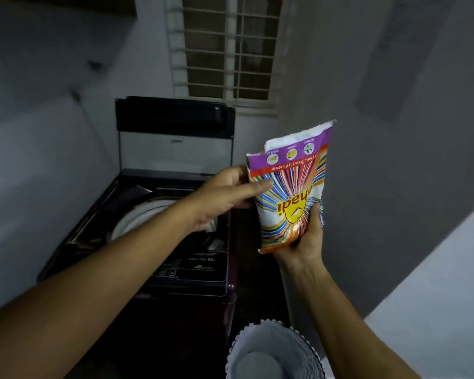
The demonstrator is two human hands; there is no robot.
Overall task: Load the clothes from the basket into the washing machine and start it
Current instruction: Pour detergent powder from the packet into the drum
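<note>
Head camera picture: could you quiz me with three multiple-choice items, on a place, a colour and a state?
1. Where is the basket relative to the washing machine? A on top of it; B low in view, to its right; C behind it.
2. The band across the detergent packet's upper end is: A purple; B green; C black.
3. The machine's lid is: A shut; B raised open; C missing.
Answers: B, its wavy rim shows bottom right; A, purple under the opened top; B, it stands upright at the back.

Detergent packet (290, 192), seen inverted: yellow letters "hadi", red band reading "Trust it Forever"; washing machine (197, 269) panel lettering is illegible.
</note>
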